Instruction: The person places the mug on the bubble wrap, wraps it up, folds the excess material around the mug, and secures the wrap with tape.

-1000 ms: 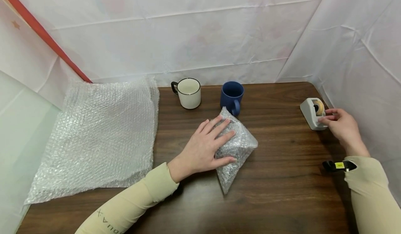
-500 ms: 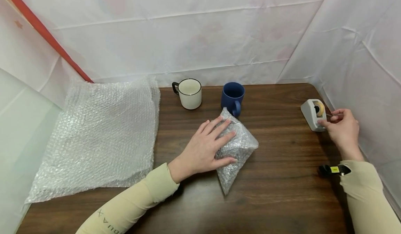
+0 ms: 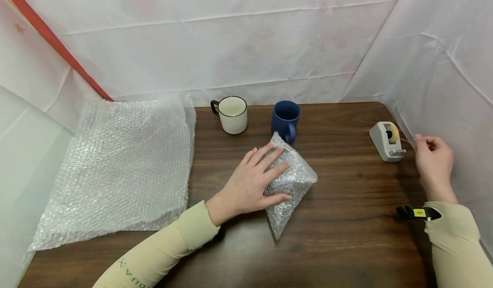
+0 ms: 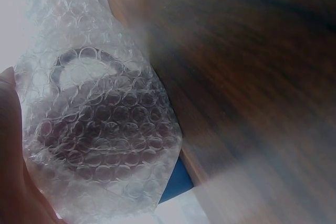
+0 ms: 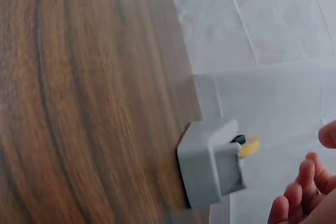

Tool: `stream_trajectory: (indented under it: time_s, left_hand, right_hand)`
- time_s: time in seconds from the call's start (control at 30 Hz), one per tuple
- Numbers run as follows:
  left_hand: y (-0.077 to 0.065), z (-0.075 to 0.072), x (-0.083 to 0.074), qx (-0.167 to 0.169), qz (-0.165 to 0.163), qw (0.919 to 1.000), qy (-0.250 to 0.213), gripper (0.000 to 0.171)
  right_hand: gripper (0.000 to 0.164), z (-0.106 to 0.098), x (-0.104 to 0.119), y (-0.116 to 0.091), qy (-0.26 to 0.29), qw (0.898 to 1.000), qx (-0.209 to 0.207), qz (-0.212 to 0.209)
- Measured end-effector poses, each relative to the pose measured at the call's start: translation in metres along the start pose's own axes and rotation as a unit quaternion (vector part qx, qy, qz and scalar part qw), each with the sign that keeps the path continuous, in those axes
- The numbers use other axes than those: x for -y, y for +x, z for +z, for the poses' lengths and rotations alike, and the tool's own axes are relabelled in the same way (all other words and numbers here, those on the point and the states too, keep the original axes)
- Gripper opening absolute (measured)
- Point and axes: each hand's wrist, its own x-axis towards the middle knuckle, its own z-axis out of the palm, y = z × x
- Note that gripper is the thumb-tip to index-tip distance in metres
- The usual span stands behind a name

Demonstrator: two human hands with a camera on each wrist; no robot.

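My left hand [image 3: 250, 187] rests with spread fingers on a bubble-wrapped bundle [image 3: 296, 170] at the middle of the table. Through the wrap [image 4: 113, 124], the left wrist view shows a dark body with a curved loop above it. At the far right, my right hand [image 3: 436, 164] pinches the end of a thin strip of tape [image 3: 406, 141]. The strip runs back to the yellow roll in a grey tape dispenser [image 3: 380, 141], which stands just left of the hand. In the right wrist view the dispenser [image 5: 202, 166] sits near the table edge, beside curled fingers [image 5: 294, 200].
A cream mug with a black rim [image 3: 233, 121] and a blue mug [image 3: 281, 119] stand at the back; the bundle's tip overlaps the blue one. Sheets of bubble wrap [image 3: 131, 164] cover the table's left. A white curtain [image 3: 239, 44] hangs behind and to the right.
My right hand has moved right, away from the dispenser, drawing out a strip of tape. The left hand and the bundle have stayed in place.
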Motion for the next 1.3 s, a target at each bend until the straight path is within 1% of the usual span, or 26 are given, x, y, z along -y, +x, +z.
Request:
stream_trajectory:
  time_s: [0.07,0.13,0.2,0.3,0.4,0.5,0.53,0.6,0.67,0.73,0.77,0.8,0.87,0.93,1.07,1.17,1.3]
  left_hand:
    - [0.000,0.001,0.000,0.000,0.001,1.0000,0.000,0.075]
    - [0.000,0.001,0.000,0.000,0.001,1.0000,-0.001,0.075]
    - [0.001,0.001,0.000,0.001,0.001,1.0000,-0.004,0.074]
    - [0.001,0.001,0.000,0.001,0.000,1.0000,-0.007,0.074]
    - [0.002,0.000,0.000,-0.001,0.003,1.0000,-0.007,0.073]
    - [0.004,0.001,-0.001,0.001,0.008,0.9999,-0.008,0.074]
    - [0.004,0.001,-0.001,0.001,0.010,0.9999,-0.008,0.074]
    - [0.004,0.002,-0.002,0.001,0.011,0.9999,-0.009,0.073]
    - [0.003,0.002,-0.003,0.001,0.008,0.9999,-0.007,0.073]
    - [0.001,0.001,-0.003,0.000,0.004,1.0000,-0.005,0.073]
    - [0.001,0.000,-0.002,0.001,0.002,1.0000,-0.003,0.072]
    - [0.000,-0.001,-0.002,0.002,0.000,1.0000,-0.001,0.072]
    - [-0.001,-0.001,-0.002,0.006,-0.003,1.0000,-0.001,0.072]
    - [-0.001,-0.001,-0.002,0.008,-0.003,1.0000,-0.001,0.072]
    - [-0.001,-0.001,-0.001,0.004,-0.001,1.0000,0.000,0.072]
    - [0.000,0.000,-0.001,0.000,0.001,1.0000,0.001,0.072]
    - [-0.001,-0.001,-0.001,0.001,-0.002,1.0000,0.000,0.072]
  right_hand:
    - [0.026,-0.006,0.000,0.000,0.033,0.999,-0.008,0.022]
    - [0.030,-0.010,-0.002,0.000,0.049,0.998,-0.011,0.039]
    - [0.034,-0.013,-0.006,0.000,0.049,0.997,-0.013,0.052]
    - [0.036,-0.016,-0.013,-0.001,0.031,0.998,-0.006,0.063]
    - [0.033,-0.017,-0.019,-0.001,0.028,0.997,0.013,0.077]
    - [0.025,-0.022,-0.027,-0.003,0.020,0.996,0.036,0.085]
    - [0.023,-0.024,-0.029,-0.003,0.008,0.995,0.049,0.084]
    - [0.021,-0.028,-0.035,-0.004,-0.043,0.993,0.085,0.066]
    - [0.021,-0.029,-0.038,-0.004,-0.101,0.987,0.124,0.033]
    - [0.023,-0.026,-0.041,-0.002,-0.146,0.977,0.158,-0.001]
    - [0.023,-0.024,-0.041,-0.001,-0.158,0.972,0.171,-0.015]
    - [0.024,-0.021,-0.041,0.001,-0.159,0.970,0.182,-0.022]
    - [0.025,-0.018,-0.043,0.004,-0.140,0.968,0.206,-0.018]
    - [0.027,-0.017,-0.044,0.008,-0.116,0.965,0.234,-0.001]
    - [0.030,-0.020,-0.044,0.017,-0.088,0.952,0.293,0.030]
    - [0.032,-0.021,-0.044,0.022,-0.096,0.941,0.323,0.035]
    - [0.033,-0.021,-0.043,0.025,-0.109,0.931,0.347,0.036]
